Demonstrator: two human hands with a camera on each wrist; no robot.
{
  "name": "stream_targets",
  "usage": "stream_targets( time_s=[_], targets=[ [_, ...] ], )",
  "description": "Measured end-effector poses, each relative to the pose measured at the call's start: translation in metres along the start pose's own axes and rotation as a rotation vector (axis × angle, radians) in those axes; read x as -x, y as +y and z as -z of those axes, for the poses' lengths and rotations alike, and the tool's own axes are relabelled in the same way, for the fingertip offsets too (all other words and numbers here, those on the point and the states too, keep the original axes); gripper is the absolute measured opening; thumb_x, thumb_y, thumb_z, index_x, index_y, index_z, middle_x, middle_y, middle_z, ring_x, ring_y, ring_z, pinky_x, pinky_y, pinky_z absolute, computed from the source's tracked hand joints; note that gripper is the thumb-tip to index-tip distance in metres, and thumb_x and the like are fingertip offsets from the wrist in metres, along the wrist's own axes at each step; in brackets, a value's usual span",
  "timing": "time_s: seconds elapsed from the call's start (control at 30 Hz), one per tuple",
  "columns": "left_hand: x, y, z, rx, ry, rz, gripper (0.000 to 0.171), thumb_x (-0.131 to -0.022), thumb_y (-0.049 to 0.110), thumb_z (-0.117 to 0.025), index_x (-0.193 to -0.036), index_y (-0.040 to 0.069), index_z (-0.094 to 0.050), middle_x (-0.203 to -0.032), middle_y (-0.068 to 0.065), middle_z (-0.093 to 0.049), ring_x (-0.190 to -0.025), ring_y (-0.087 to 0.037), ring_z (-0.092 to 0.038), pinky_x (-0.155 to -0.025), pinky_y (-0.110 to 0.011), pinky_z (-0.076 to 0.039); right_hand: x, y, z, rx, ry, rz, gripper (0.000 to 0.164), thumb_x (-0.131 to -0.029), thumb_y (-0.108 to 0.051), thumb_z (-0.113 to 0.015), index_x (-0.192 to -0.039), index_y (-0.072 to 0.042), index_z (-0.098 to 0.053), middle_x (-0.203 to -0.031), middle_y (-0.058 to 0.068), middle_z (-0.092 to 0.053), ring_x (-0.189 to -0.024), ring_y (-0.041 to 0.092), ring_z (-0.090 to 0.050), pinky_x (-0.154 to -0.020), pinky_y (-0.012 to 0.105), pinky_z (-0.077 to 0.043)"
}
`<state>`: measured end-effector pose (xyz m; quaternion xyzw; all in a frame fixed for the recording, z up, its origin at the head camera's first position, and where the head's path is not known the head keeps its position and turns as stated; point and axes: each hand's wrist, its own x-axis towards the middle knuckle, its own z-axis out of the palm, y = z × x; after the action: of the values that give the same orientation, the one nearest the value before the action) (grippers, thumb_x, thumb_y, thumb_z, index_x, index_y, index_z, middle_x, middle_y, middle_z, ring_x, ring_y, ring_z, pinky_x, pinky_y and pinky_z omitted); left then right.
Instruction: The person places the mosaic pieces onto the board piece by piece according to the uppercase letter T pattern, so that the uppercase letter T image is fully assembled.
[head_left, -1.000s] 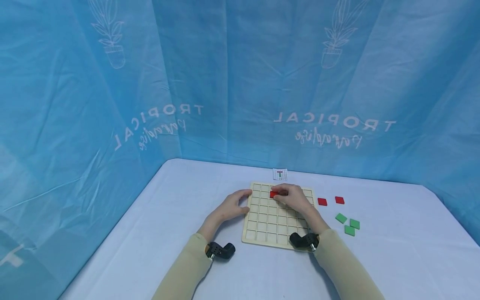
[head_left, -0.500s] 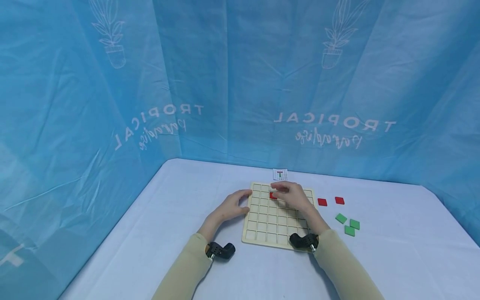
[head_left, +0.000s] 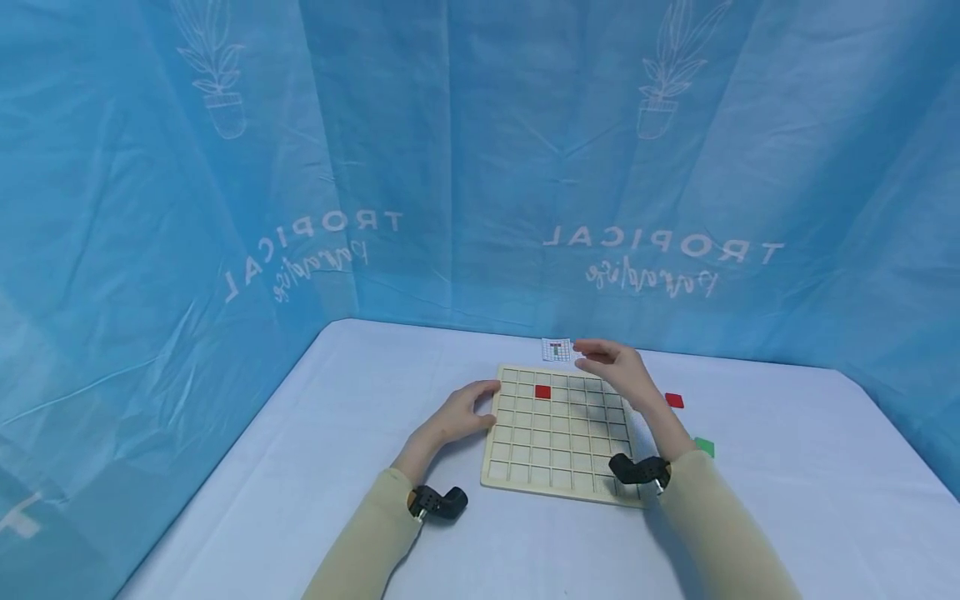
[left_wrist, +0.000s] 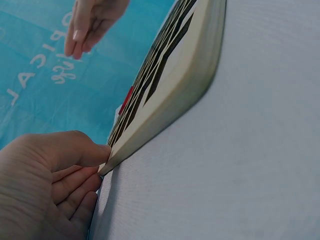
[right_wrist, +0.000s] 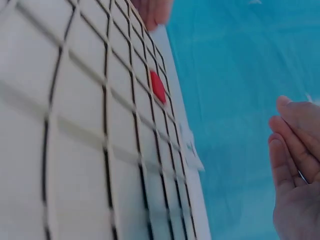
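A cream square board (head_left: 556, 492) with a raised grid lies on the table, and one red square tile (head_left: 542, 392) sits in a cell of its second row from the top. My left hand (head_left: 459, 414) rests at the board's left edge, thumb and fingertips touching it in a relaxed curve. In the left wrist view, the thumb (left_wrist: 82, 150) meets the board's rim. My right hand (head_left: 618, 373) is raised over the board's upper right corner, its fingers loosely bent with nothing between them. Both hands also show in the right wrist view.
A small card (head_left: 556, 350) printed with a grid pattern lies behind the board. Right of my right forearm are a loose red tile (head_left: 674, 401) and a green tile (head_left: 704, 447); the forearm hides other loose tiles. Blue curtains (head_left: 495, 167) close off the table's back and left.
My right hand has let go of the red tile, leaving it in its cell, and has lifted away to the right. The left hand stays at the board's edge.
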<state>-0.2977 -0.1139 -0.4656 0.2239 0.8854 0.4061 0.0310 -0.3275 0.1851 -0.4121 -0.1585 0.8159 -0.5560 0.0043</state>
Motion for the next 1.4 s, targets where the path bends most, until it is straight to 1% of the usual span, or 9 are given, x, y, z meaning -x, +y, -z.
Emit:
stream_targets(
  time_s=[0.17, 0.33, 0.47, 0.53, 0.73, 0.93, 1.07, 1.2, 1.4],
  targets=[
    [0.001, 0.001, 0.001, 0.007, 0.001, 0.005, 0.06, -0.084, 0.007, -0.065, -0.139, 0.0, -0.042, -0.141, -0.014, -0.044, -0.133, -0.028, -0.036, -0.111, -0.039, -0.029, 0.012, 0.007, 0.034, 0.073, 0.048, -0.021, 0.05, -0.089, -0.032, -0.066, -0.131, -0.007, -0.056, -0.126, 0.015, -0.057, -0.112, 0.026, -0.056, -0.095, 0.043, -0.048],
    [0.002, 0.002, 0.001, 0.004, 0.001, 0.004, 0.06, -0.084, 0.006, -0.066, -0.139, -0.001, -0.043, -0.141, -0.014, -0.044, -0.133, -0.029, -0.036, -0.111, -0.04, -0.03, 0.022, 0.034, 0.066, 0.162, 0.132, -0.061, 0.056, -0.084, -0.044, -0.068, -0.13, -0.014, -0.058, -0.127, 0.013, -0.057, -0.109, 0.019, -0.058, -0.09, 0.037, -0.052],
    [0.003, 0.003, 0.001, 0.007, 0.0, 0.014, 0.06, -0.084, 0.006, -0.065, -0.139, 0.0, -0.043, -0.141, -0.014, -0.044, -0.133, -0.028, -0.036, -0.111, -0.039, -0.029, 0.031, 0.054, 0.085, 0.193, 0.19, -0.103, 0.057, -0.083, -0.048, -0.068, -0.13, -0.017, -0.058, -0.127, 0.012, -0.057, -0.11, 0.021, -0.057, -0.089, 0.039, -0.053],
    [0.003, 0.003, 0.001, 0.005, 0.0, 0.022, 0.06, -0.084, 0.007, -0.065, -0.139, 0.001, -0.043, -0.141, -0.013, -0.044, -0.133, -0.027, -0.036, -0.111, -0.039, -0.029, 0.037, 0.057, 0.091, 0.204, 0.202, -0.109, 0.058, -0.084, -0.047, -0.067, -0.131, -0.014, -0.057, -0.127, 0.014, -0.056, -0.112, 0.027, -0.055, -0.091, 0.045, -0.051],
    [0.002, 0.003, 0.001, -0.003, 0.004, 0.025, 0.06, -0.084, 0.007, -0.065, -0.139, 0.001, -0.043, -0.141, -0.013, -0.044, -0.132, -0.028, -0.037, -0.111, -0.039, -0.03, 0.049, 0.069, 0.099, 0.26, 0.226, -0.208, 0.052, -0.088, -0.042, -0.064, -0.131, -0.014, -0.055, -0.129, 0.01, -0.056, -0.116, 0.025, -0.052, -0.092, 0.039, -0.05],
    [0.002, 0.003, 0.001, -0.007, 0.002, 0.014, 0.059, -0.084, 0.007, -0.065, -0.139, 0.0, -0.043, -0.141, -0.014, -0.044, -0.132, -0.028, -0.037, -0.11, -0.039, -0.031, 0.062, 0.071, 0.1, 0.254, 0.208, -0.217, 0.052, -0.092, -0.032, -0.062, -0.134, -0.004, -0.05, -0.132, 0.021, -0.051, -0.121, 0.037, -0.045, -0.101, 0.057, -0.038],
    [0.002, 0.004, 0.001, 0.002, 0.0, 0.02, 0.059, -0.083, 0.006, -0.065, -0.138, 0.0, -0.043, -0.141, -0.013, -0.045, -0.132, -0.028, -0.037, -0.111, -0.038, -0.03, 0.066, 0.079, 0.102, 0.274, 0.202, -0.233, 0.05, -0.092, -0.03, -0.061, -0.134, -0.004, -0.05, -0.133, 0.021, -0.05, -0.123, 0.037, -0.044, -0.103, 0.057, -0.035],
    [0.002, 0.004, 0.001, 0.011, 0.002, 0.026, 0.06, -0.083, 0.006, -0.065, -0.138, 0.0, -0.043, -0.141, -0.014, -0.044, -0.132, -0.027, -0.038, -0.111, -0.038, -0.03, 0.067, 0.088, 0.104, 0.308, 0.191, -0.246, 0.052, -0.092, -0.033, -0.062, -0.133, -0.004, -0.051, -0.133, 0.021, -0.051, -0.123, 0.037, -0.044, -0.102, 0.057, -0.036],
    [0.002, 0.005, 0.0, 0.014, 0.007, 0.042, 0.06, -0.083, 0.006, -0.066, -0.138, 0.002, -0.044, -0.141, -0.012, -0.045, -0.133, -0.027, -0.037, -0.111, -0.038, -0.029, 0.069, 0.095, 0.104, 0.354, 0.163, -0.254, 0.049, -0.091, -0.024, -0.063, -0.132, -0.001, -0.051, -0.131, 0.023, -0.051, -0.121, 0.039, -0.046, -0.1, 0.053, -0.041]
  ],
)
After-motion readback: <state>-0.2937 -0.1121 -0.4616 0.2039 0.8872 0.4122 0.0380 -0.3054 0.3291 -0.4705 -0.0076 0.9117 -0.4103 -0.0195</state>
